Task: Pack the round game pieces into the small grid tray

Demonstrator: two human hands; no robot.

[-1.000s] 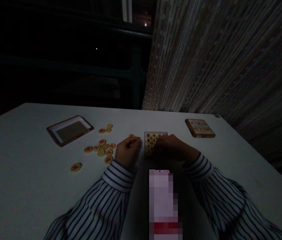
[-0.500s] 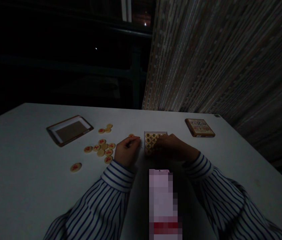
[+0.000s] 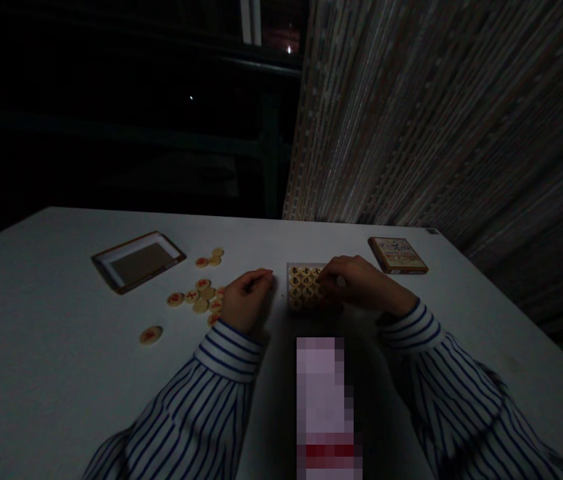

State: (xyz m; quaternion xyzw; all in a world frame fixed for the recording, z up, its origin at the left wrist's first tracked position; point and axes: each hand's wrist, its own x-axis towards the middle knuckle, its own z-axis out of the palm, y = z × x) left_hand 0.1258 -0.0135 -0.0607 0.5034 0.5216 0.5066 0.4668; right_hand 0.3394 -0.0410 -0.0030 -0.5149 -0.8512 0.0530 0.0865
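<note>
A clear tray [image 3: 288, 288] at the middle of the table holds rows of round wooden pieces [image 3: 308, 281] with dark characters. Over its right side is my right hand [image 3: 354, 280], fingers bent together at the pieces; what it grips, if anything, is hidden. Left of the tray, my left hand [image 3: 246, 300] is closed, thumb and fingertips together, and nothing can be made out between them. Loose round pieces with red characters [image 3: 191, 296] lie in a cluster beside my left hand, some of them face down. One more red piece [image 3: 150, 335] lies apart, nearer the front.
An open box part [image 3: 144, 261] lies at the back left of the white table [image 3: 61, 280]. Several pieces [image 3: 202, 263] are near it. A printed box lid [image 3: 398, 255] sits at the back right. A blurred pink phone-like object [image 3: 320, 393] lies in front. A string curtain [image 3: 386, 113] hangs behind.
My right hand has shifted right and slightly back, uncovering more pieces in the tray. My left hand has moved a little left, covering part of the loose cluster.
</note>
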